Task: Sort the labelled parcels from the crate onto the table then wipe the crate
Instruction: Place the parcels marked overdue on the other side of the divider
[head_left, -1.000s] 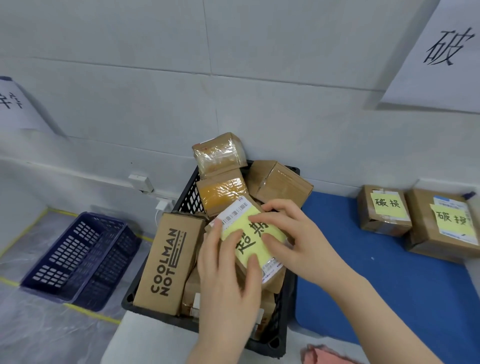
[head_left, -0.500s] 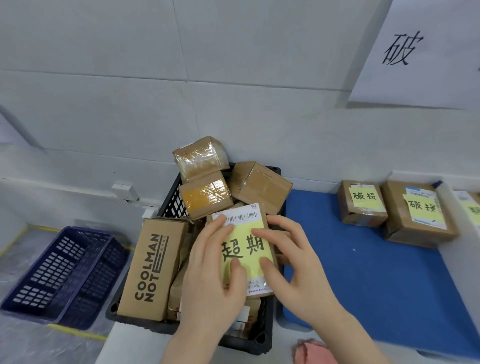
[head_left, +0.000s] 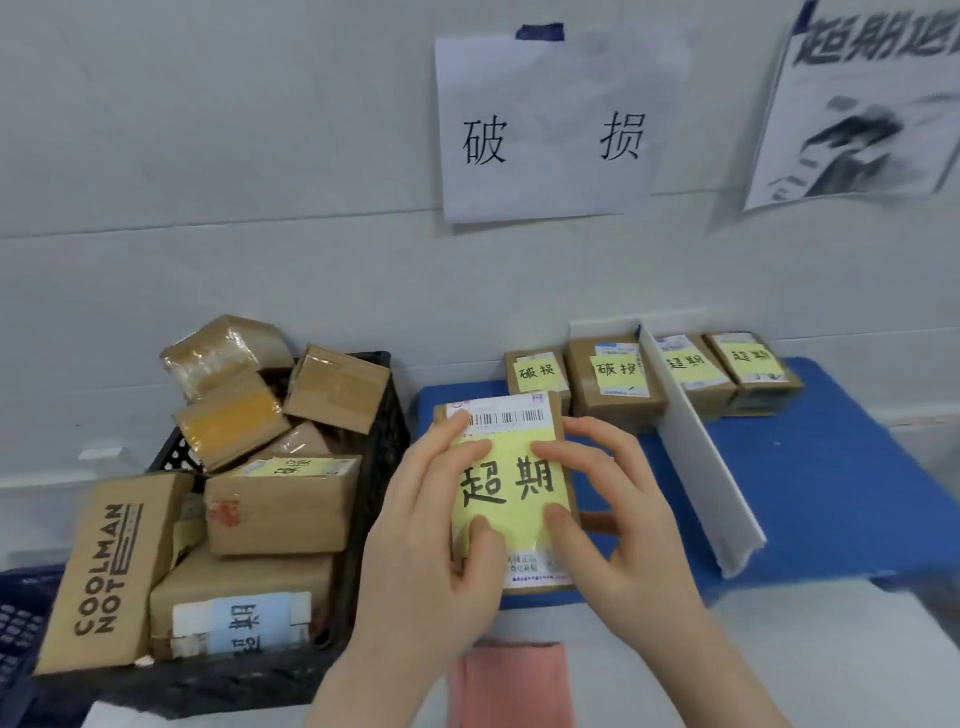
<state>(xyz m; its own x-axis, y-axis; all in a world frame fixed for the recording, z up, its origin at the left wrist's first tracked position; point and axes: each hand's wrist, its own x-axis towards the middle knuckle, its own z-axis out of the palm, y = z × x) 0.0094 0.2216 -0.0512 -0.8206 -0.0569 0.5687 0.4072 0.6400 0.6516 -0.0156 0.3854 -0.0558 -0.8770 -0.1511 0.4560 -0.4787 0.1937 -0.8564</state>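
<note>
My left hand (head_left: 431, 540) and my right hand (head_left: 618, 514) both grip a small cardboard parcel (head_left: 511, 488) with a yellow note reading 超期 and a barcode label. It is held above the near left part of the blue table mat (head_left: 831, 499), just right of the black crate (head_left: 379, 467). The crate holds several cardboard parcels, among them a COOLMAN NOT box (head_left: 109, 577) and one with a pale blue label (head_left: 239, 621). On the mat at the back lie two parcels marked 破损 (head_left: 613, 374) and two marked 超期 (head_left: 748, 364).
A white divider strip (head_left: 696, 457) splits the mat between the two groups. Paper signs (head_left: 540, 130) hang on the wall above. A pink cloth (head_left: 511, 686) lies at the near table edge. A blue basket (head_left: 21, 623) sits at the far left.
Both hands have lifted the 超期 parcel out of the crate and carried it right, over the blue mat. My view has swung right, showing the divider and the second parcel group.
</note>
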